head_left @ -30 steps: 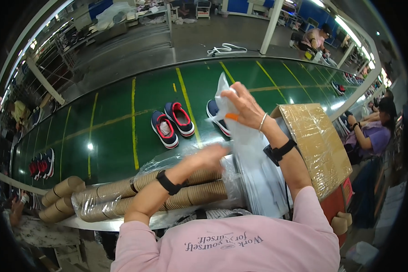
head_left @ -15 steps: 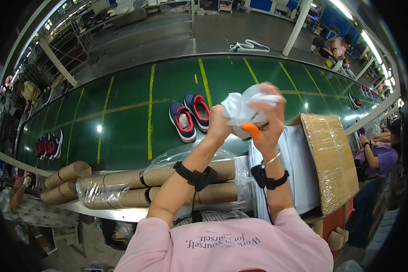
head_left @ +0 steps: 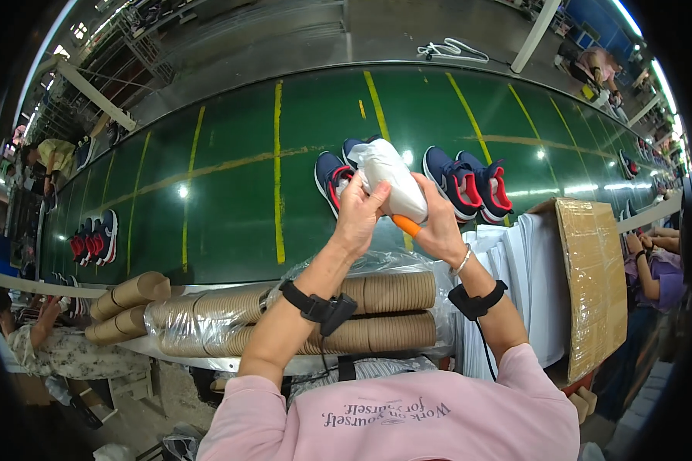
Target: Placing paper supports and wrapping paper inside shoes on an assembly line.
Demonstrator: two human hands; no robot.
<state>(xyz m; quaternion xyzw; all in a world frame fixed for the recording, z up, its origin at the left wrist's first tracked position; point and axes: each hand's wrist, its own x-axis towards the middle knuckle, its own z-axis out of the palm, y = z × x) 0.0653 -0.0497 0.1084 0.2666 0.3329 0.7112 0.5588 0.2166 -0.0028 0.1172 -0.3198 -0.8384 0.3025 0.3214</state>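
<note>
Since last frame, L grip [head_left: 359, 211] + R grip [head_left: 438, 227] have shifted L w/ white wad [head_left: 396, 180]: it was loose & crumpled, now smooth, compact, rounded. R shoe pr [head_left: 446, 173], mostly hidden then, now in view.

Belt [head_left: 234, 169] biggest: green, w/ yellow cross lines, runs L to R in front of person. Co-worker [head_left: 660, 269] in purple top at far R. Carton [head_left: 592, 284] = brown, taped, near R forearm. White sheets [head_left: 519, 269] stacked just L of it, edges fanned. Brown rolls [head_left: 396, 292] lie in 2 rows in clear plastic along near side of belt, L forearm crossing over them; loose rolls [head_left: 134, 293] at their L end. White cable [head_left: 457, 50] past belt's far edge. Shoes on belt, navy w/ red: R shoe pr just R of R grip; L shoe pr [head_left: 329, 173] beyond L grip, one mostly hid by wad; far shoes [head_left: 104, 234] well apart, at L.

Wad is over belt, btwn both grips; can't tell if it touches shoe behind. L grip holds its L side, thumb on front; R grip holds its lower R side, some fingers hidden. Black band [head_left: 319, 307] on L wrist, 2nd band [head_left: 477, 300] on R. Orange cover [head_left: 406, 225] on a R digit; thin bracelet [head_left: 463, 260] on R wrist.
</note>
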